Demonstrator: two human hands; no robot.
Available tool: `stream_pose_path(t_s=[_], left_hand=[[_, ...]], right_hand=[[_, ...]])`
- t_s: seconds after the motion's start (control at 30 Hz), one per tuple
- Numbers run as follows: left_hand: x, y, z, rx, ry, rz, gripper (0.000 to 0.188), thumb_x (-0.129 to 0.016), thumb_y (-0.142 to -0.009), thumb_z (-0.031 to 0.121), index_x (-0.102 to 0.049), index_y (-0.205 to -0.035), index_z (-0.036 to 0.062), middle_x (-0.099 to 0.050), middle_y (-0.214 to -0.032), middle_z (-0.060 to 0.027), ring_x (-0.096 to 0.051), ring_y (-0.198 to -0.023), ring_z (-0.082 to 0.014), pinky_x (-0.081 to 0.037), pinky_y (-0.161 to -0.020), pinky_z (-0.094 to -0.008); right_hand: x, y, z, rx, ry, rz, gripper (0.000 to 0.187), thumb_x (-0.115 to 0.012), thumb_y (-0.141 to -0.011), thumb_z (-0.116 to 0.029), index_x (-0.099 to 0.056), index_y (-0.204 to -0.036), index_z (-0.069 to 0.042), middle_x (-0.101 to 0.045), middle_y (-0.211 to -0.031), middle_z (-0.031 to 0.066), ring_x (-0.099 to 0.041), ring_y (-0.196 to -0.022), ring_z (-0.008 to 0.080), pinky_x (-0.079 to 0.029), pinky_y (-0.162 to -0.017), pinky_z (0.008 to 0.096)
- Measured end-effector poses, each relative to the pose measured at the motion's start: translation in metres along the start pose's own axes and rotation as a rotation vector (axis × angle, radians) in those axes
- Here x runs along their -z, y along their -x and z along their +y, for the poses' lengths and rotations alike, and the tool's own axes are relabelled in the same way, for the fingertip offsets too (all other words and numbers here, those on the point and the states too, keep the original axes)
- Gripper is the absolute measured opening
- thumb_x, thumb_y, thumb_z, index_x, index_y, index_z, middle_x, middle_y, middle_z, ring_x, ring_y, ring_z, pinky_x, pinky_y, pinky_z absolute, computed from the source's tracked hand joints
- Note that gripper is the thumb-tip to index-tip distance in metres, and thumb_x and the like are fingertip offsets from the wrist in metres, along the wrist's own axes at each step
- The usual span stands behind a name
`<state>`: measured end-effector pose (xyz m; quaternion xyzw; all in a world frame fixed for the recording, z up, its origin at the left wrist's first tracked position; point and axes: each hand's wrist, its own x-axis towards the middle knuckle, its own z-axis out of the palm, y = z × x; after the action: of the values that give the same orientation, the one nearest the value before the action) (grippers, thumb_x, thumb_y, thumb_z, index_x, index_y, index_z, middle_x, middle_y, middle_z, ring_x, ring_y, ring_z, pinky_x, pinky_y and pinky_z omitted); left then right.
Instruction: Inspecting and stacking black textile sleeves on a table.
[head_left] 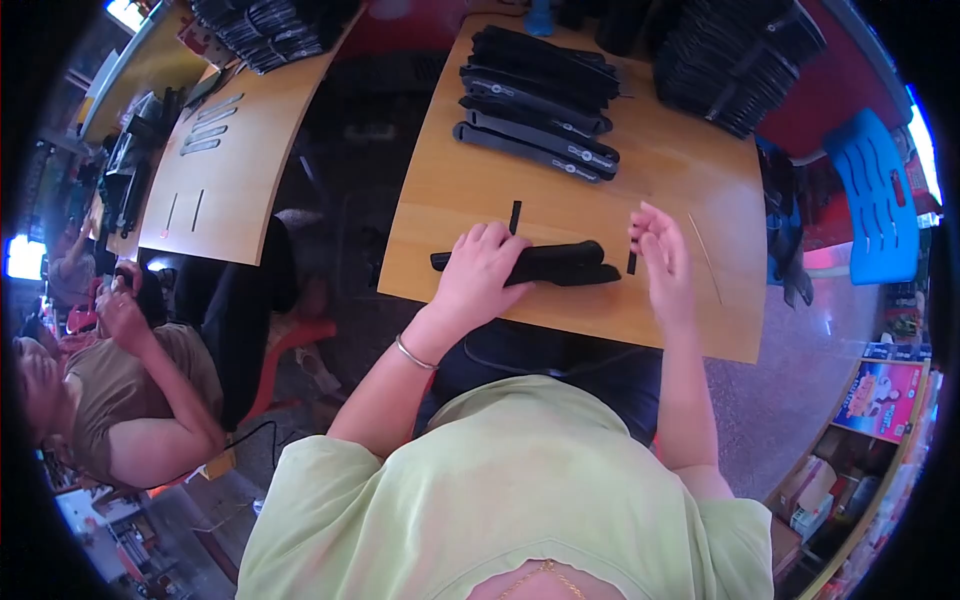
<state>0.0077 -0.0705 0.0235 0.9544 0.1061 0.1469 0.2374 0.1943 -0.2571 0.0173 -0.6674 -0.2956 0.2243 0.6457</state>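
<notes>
My left hand [482, 268], with a bracelet at its wrist, lies over a long narrow black piece [560, 262] on the wooden table [420, 225]. Its fingers wrap the left part of the piece; the right end shows two layers splitting apart. To the right, my right hand [662, 255] has bent fingers at the upper end of a short black strip [632, 263], which appears pinched there. A similar black strip [516, 215] lies just beyond my left hand. Right of my right hand lies a thin pale stick [705, 258].
A pile of long black pieces with pale markings [535, 110] lies at the table's far side. Bundled black stacks [735, 65] stand at the far right. A blue chair [872, 195] is beyond. On the left, another person [150, 390] sits by a second table [235, 170].
</notes>
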Motion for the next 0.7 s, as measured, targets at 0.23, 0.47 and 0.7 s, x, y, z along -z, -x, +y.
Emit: stream_pose_path(t_s=[0.23, 0.47, 0.7], left_hand=[[0.042, -0.002, 0.011, 0.364, 0.874, 0.154, 0.053, -0.082, -0.074, 0.024, -0.047, -0.107, 0.0008, -0.054, -0.086, -0.0041, -0.053, -0.077, -0.0082, -0.046, -0.069, -0.0231], [0.058, 0.009, 0.003, 0.349, 1.346, 0.645, 0.030, -0.059, -0.094, 0.031, -0.050, -0.106, 0.0060, -0.054, -0.083, -0.0001, -0.054, -0.077, -0.0091, -0.045, -0.070, -0.0218], [0.076, 0.038, 0.000, 0.315, 1.380, 0.763, 0.027, -0.045, -0.100, 0.019, -0.047, -0.121, 0.0026, -0.058, -0.105, -0.0020, -0.055, -0.097, -0.0087, -0.046, -0.085, -0.0246]], right_hand=[[-0.053, 0.040, -0.016, -0.087, -0.290, -0.237, 0.056, -0.062, -0.091, -0.016, -0.036, -0.139, -0.007, -0.053, -0.121, 0.0100, -0.054, -0.106, 0.0161, -0.044, -0.095, 0.0329], [-0.132, 0.048, -0.054, -0.248, -0.135, -0.704, 0.056, -0.064, -0.088, -0.012, -0.038, -0.137, -0.006, -0.054, -0.113, 0.0077, -0.057, -0.089, 0.0137, -0.047, -0.086, 0.0292], [-0.152, 0.025, -0.058, 0.186, 0.145, -0.460, 0.048, -0.068, -0.085, -0.028, -0.052, -0.125, -0.006, -0.055, -0.094, 0.0004, -0.045, -0.068, 0.0057, -0.036, -0.061, 0.0198]])
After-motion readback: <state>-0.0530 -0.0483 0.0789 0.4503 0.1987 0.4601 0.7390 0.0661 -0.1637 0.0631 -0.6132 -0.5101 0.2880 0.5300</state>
